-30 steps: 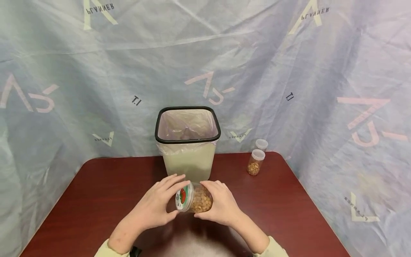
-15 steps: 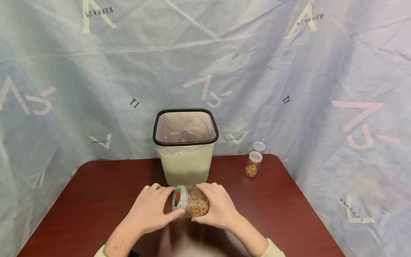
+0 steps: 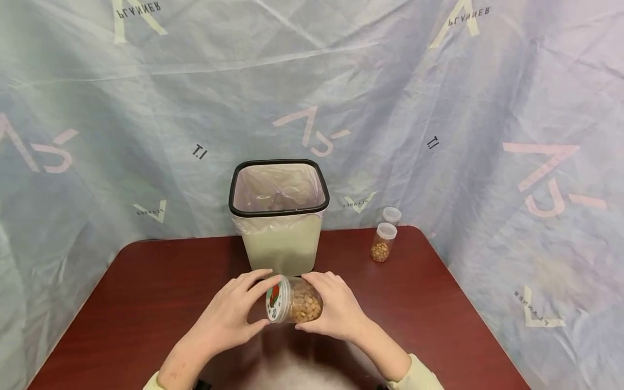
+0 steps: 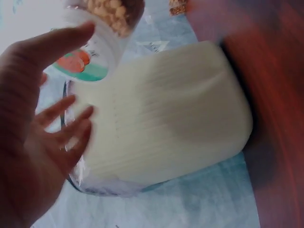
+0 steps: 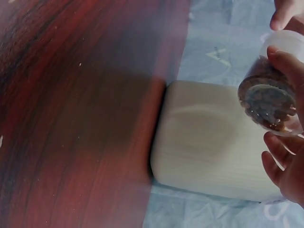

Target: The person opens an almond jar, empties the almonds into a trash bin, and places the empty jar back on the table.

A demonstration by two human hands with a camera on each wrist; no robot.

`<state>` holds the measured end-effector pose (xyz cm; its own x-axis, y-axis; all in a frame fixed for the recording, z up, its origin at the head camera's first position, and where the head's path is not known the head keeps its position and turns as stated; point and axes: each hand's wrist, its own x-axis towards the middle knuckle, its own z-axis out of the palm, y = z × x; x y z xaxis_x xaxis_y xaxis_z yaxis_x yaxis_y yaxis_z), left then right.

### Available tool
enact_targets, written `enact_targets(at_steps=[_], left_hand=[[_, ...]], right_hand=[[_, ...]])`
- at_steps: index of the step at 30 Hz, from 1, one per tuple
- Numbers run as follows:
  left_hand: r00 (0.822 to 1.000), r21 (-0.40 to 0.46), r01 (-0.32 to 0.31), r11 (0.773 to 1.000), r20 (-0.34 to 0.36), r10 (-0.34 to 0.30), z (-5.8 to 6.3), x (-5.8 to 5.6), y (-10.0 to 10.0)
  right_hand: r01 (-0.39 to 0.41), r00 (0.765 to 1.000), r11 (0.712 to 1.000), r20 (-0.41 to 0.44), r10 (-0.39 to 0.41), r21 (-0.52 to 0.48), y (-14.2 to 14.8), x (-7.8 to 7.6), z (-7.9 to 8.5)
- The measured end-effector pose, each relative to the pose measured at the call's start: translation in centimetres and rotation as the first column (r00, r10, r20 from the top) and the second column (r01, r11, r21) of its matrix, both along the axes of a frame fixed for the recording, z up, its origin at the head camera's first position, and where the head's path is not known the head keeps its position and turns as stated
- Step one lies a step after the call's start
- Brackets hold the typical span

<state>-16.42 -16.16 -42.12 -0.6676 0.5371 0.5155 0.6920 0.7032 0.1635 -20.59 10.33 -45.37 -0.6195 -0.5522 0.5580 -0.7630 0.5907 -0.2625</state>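
Note:
A clear plastic jar (image 3: 306,299) of tan, nut-like pieces lies tilted on its side in the air, in front of the bin. Its round lid (image 3: 274,299), printed in red and green, faces left. My left hand (image 3: 229,311) holds the lid's rim between thumb and index finger; its other fingers spread apart from the lid in the left wrist view. Around the jar's base end curls my right hand (image 3: 336,309), with thumb below and fingers above. The right wrist view shows the jar's bottom (image 5: 270,107) towards the camera, part of that hand cut off.
Behind the hands stands a pale bin (image 3: 280,244) with a black rim and a plastic liner. Two smaller lidded jars (image 3: 382,244) stand at the table's far right corner. A printed cloth (image 3: 312,81) hangs behind the dark red table (image 3: 170,281).
Half a second ago my left thumb lay over the lid's near side; now it is lower and the index finger reaches over the top. The lid's print has turned. The right hand keeps its hold.

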Motion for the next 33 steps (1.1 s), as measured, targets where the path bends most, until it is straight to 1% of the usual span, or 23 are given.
enact_targets(at_steps=[2, 4, 7, 12, 14, 16, 19, 20, 22, 25, 27, 28, 30, 33], left_hand=[[0.998, 0.012, 0.045, 0.999, -0.052, -0.045, 0.1, -0.2, -0.1], [0.994, 0.016, 0.078, 0.997, -0.077, -0.076, 0.0, -0.1, -0.2], [0.990, 0.027, 0.099, 0.995, -0.100, -0.096, -0.4, 0.2, -0.4], [0.984, 0.056, 0.111, 0.992, -0.150, -0.101, -0.7, 0.4, -0.4], [0.986, 0.070, 0.106, 0.992, -0.133, -0.096, -0.6, 0.4, -0.3], [0.992, 0.083, 0.095, 0.992, -0.093, -0.087, -0.5, 0.2, -0.3], [0.998, 0.085, 0.055, 0.995, -0.030, -0.053, -0.2, 0.0, -0.3], [0.999, 0.078, 0.032, 0.996, -0.017, -0.031, -0.1, 0.0, -0.3], [0.999, 0.051, -0.032, 0.998, -0.002, 0.032, 0.0, 0.0, -0.2], [0.992, -0.002, -0.122, 0.993, 0.013, 0.122, 0.1, 0.2, 0.0], [0.986, -0.024, -0.161, 0.987, 0.026, 0.162, 0.1, 0.5, 0.0], [0.985, -0.023, -0.166, 0.986, 0.035, 0.166, 0.1, 0.6, -0.1], [0.987, -0.010, -0.151, 0.989, 0.045, 0.151, 0.1, 1.0, -0.2], [0.995, 0.016, -0.088, 0.996, 0.044, 0.087, 0.0, 1.3, -0.4]], right_hand=[[-0.006, 1.000, 1.000, 0.007, 0.006, -0.003, -0.1, -0.1, 0.2], [-0.018, 1.000, 1.000, 0.018, 0.018, -0.004, -0.1, 0.0, 0.3], [-0.036, 0.999, 0.999, 0.032, 0.036, 0.008, -0.3, 0.3, 0.3], [-0.056, 0.998, 0.998, 0.005, 0.056, 0.033, -0.5, 0.3, 0.3], [-0.060, 0.998, 0.997, -0.013, 0.061, 0.037, -0.5, 0.2, 0.3], [-0.058, 0.998, 0.998, -0.019, 0.059, 0.035, -0.6, 0.1, 0.4], [-0.051, 0.998, 0.998, -0.046, 0.053, 0.038, -0.5, 0.0, 0.5], [-0.046, 0.998, 0.998, -0.050, 0.048, 0.041, -0.5, 0.0, 0.6], [-0.041, 0.997, 0.998, -0.062, 0.044, 0.042, -0.5, -0.1, 0.8], [-0.031, 0.997, 0.999, -0.065, 0.034, 0.045, -0.4, -0.1, 1.1], [-0.029, 0.998, 0.999, -0.058, 0.032, 0.040, -0.4, -0.1, 1.2], [-0.030, 0.998, 0.999, -0.053, 0.032, 0.037, -0.4, -0.1, 1.2], [-0.033, 0.999, 0.999, -0.042, 0.035, 0.034, -0.4, 0.0, 1.2], [-0.042, 0.999, 0.999, -0.027, 0.043, 0.027, -0.4, 0.3, 0.9]])
